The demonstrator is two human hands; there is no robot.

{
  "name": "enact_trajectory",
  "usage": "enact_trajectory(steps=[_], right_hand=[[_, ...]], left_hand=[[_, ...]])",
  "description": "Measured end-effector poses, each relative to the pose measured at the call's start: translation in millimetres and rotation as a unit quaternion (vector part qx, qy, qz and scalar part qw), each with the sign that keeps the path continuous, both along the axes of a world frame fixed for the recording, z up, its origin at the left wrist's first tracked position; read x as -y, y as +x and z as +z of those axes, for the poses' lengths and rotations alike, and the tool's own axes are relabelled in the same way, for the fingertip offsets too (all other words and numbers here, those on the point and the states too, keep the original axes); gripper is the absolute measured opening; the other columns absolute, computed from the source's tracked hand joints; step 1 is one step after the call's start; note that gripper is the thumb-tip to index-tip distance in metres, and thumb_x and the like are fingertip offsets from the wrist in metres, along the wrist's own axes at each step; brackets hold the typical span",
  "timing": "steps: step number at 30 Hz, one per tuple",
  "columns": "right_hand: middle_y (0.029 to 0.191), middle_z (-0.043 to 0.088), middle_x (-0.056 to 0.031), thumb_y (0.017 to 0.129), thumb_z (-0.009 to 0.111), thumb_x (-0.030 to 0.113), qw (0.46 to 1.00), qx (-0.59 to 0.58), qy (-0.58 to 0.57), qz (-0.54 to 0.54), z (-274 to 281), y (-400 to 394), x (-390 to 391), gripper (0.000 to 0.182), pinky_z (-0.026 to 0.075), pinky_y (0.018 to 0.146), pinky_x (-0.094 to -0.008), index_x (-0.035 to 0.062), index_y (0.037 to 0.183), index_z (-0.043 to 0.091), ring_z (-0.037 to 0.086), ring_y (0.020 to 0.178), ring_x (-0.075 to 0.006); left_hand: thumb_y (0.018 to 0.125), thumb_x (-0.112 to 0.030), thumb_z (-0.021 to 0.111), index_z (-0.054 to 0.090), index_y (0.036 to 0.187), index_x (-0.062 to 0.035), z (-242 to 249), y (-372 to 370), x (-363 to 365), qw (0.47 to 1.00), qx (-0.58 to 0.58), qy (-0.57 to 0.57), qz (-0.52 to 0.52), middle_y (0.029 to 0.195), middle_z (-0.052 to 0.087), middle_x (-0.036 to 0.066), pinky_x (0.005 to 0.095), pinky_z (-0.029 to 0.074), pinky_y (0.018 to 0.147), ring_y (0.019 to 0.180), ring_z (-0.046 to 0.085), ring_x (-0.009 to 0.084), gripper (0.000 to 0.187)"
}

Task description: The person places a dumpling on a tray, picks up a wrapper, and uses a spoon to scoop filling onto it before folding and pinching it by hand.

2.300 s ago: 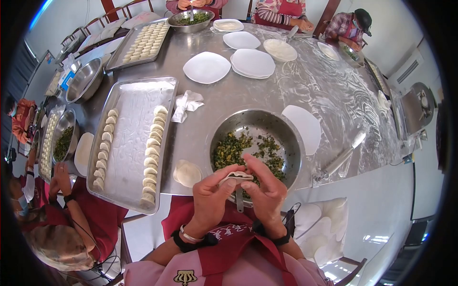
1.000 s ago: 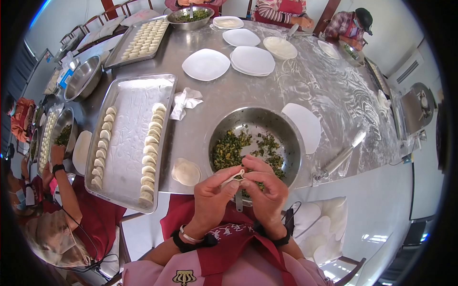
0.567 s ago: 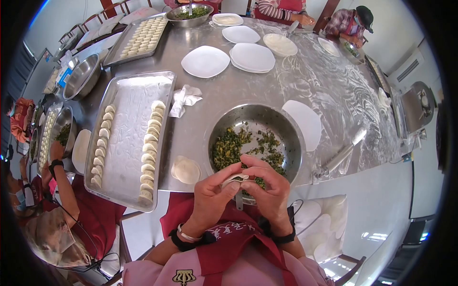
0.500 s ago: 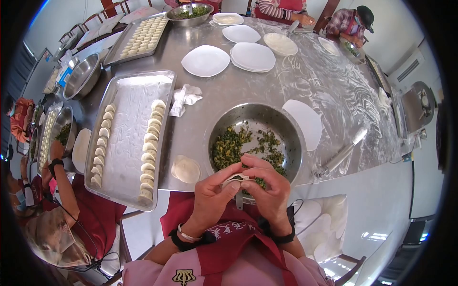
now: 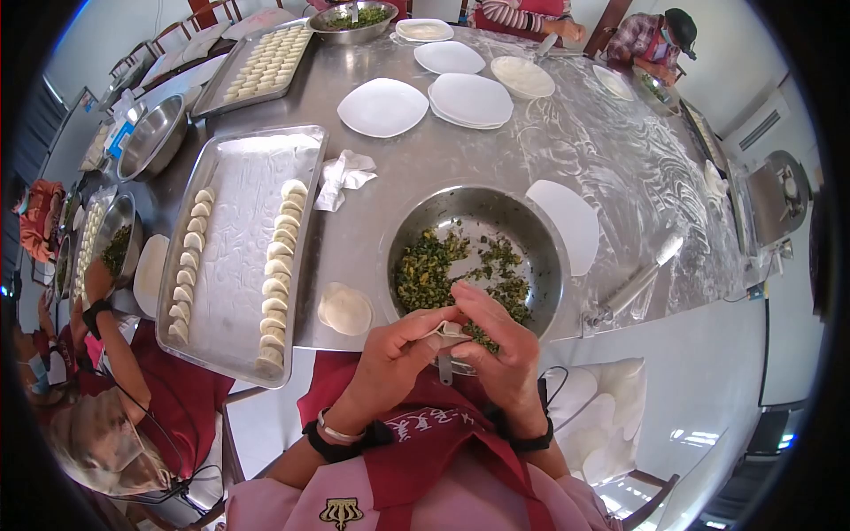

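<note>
A folded dumpling (image 5: 450, 331) is pinched between the thumb and fingers of my left hand (image 5: 396, 352), over the near rim of the steel bowl. My right hand (image 5: 506, 348) is right beside it, thumb and fingers apart, with green filling showing through the gap. Chopped green and yellow filling (image 5: 431, 270) lies in the large steel bowl (image 5: 542, 239), spread across its bottom. A handle sticks out below my hands at the bowl's near side. Left of the bowl, a small stack of round dough wrappers (image 5: 345, 309) lies at the table edge.
A metal tray (image 5: 237, 239) at left carries two rows of dumplings (image 5: 276, 274). Nearby are a crumpled cloth (image 5: 343, 180), white plates (image 5: 382, 108), a plate (image 5: 567, 226) beside the bowl and a rolling-pin-like tool (image 5: 639, 279). Other people work around the table.
My right hand's fingers have spread away from the dumpling, while my left hand keeps pinching it. The dumpling's opening no longer shows.
</note>
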State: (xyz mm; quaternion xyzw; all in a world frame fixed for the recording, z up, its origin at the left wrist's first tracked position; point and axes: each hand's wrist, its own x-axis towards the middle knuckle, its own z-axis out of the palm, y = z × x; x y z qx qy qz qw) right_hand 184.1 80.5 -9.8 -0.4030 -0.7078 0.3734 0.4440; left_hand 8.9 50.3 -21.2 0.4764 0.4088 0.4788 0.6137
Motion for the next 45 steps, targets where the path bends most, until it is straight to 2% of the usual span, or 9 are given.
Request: enact_trajectory(steps=[7,17,23,26,32,35,39,42,45], right_hand=[[0.131,0.065,-0.0175,0.079,0.076,0.002,0.999,0.0,0.001,0.048,-3.5,4.2,-3.0,0.03,0.044,0.108,-0.0421,0.0006,0.109,0.072,0.055,0.131,-0.0341],[0.122,0.069,-0.0159,0.082,0.074,-0.002,0.983,-0.17,-0.056,-0.027,-7.2,-15.0,7.7,0.016,0.046,0.105,-0.0413,-0.0004,0.097,0.072,0.059,0.125,-0.0327],[0.116,0.071,-0.0162,0.081,0.074,-0.002,0.991,-0.118,0.006,-0.054,-10.5,-20.1,7.4,0.016,0.05,0.101,-0.0409,0.0009,0.096,0.073,0.062,0.121,-0.034],[0.115,0.071,-0.0173,0.081,0.074,-0.001,0.994,-0.067,0.072,-0.049,-13.1,-17.5,5.4,0.017,0.05,0.1,-0.0409,0.0013,0.097,0.074,0.062,0.121,-0.0354],[0.13,0.064,-0.0194,0.092,0.069,0.017,0.999,0.007,0.033,0.015,-10.0,-0.3,8.8,0.038,0.044,0.108,-0.0429,-0.0016,0.124,0.064,0.057,0.128,-0.0377],[0.135,0.061,-0.0198,0.096,0.064,0.023,0.997,0.022,0.051,-0.055,3.0,22.0,16.7,0.043,0.041,0.11,-0.0417,-0.0027,0.131,0.059,0.055,0.13,-0.0365],[0.135,0.061,-0.0213,0.097,0.059,0.014,0.939,0.036,-0.004,-0.341,-12.2,87.9,11.6,0.037,0.045,0.106,-0.0399,-0.002,0.13,0.061,0.057,0.128,-0.0356],[0.132,0.063,-0.0213,0.093,0.061,0.014,0.901,0.152,0.017,-0.407,-60.5,151.9,-9.9,0.039,0.048,0.101,-0.038,-0.0048,0.128,0.06,0.064,0.118,-0.0318],[0.134,0.057,-0.0285,0.091,0.058,0.009,0.88,0.269,-0.026,-0.389,-114.4,192.3,-30.1,0.04,0.043,0.108,-0.0455,-0.0077,0.127,0.058,0.054,0.127,-0.0427]], left_hand=[[0.097,0.002,0.053,0.048,0.143,0.0051,-0.6,3.9,3.3,0.999,-0.025,0.011,0.022,0.131,0.062,0.012,0.0264,0.048,0.096,0.117,0.058,0.0142,0.046],[0.097,0.001,0.059,0.045,0.145,0.0055,-5.0,12.0,8.5,0.978,0.185,-0.067,0.063,0.131,0.061,0.012,0.0287,0.05,0.099,0.115,0.06,0.0147,0.05],[0.099,-0.002,0.059,0.047,0.144,0.0057,-12.4,20.1,14.0,0.974,0.201,-0.052,0.094,0.131,0.061,0.012,0.0287,0.051,0.1,0.115,0.06,0.0147,0.047],[0.1,-0.001,0.057,0.046,0.144,0.0056,-4.9,20.3,14.9,0.982,0.158,-0.058,0.089,0.131,0.061,0.012,0.0298,0.052,0.1,0.115,0.061,0.0149,0.046],[0.101,0.0,0.05,0.044,0.144,0.0056,-11.6,16.2,17.3,0.982,0.145,-0.074,0.096,0.132,0.059,0.017,0.0359,0.054,0.101,0.117,0.062,0.0228,0.044],[0.101,0.0,0.048,0.043,0.144,0.0058,-6.1,20.8,19.1,0.981,0.155,-0.068,0.091,0.131,0.059,0.021,0.0383,0.054,0.101,0.118,0.063,0.0297,0.044],[0.1,-0.001,0.047,0.041,0.145,0.0047,-0.7,19.1,22.7,0.98,0.16,-0.084,0.085,0.131,0.058,0.023,0.0392,0.055,0.1,0.117,0.064,0.0334,0.046],[0.098,0.002,0.045,0.04,0.145,0.0044,-0.6,21.5,25.3,0.979,0.167,-0.086,0.081,0.131,0.058,0.024,0.0405,0.056,0.099,0.116,0.064,0.0334,0.046],[0.096,0.005,0.042,0.042,0.141,0.0048,1.7,24.8,29.5,0.983,0.144,-0.083,0.075,0.131,0.057,0.025,0.0416,0.056,0.099,0.115,0.064,0.0334,0.044]])
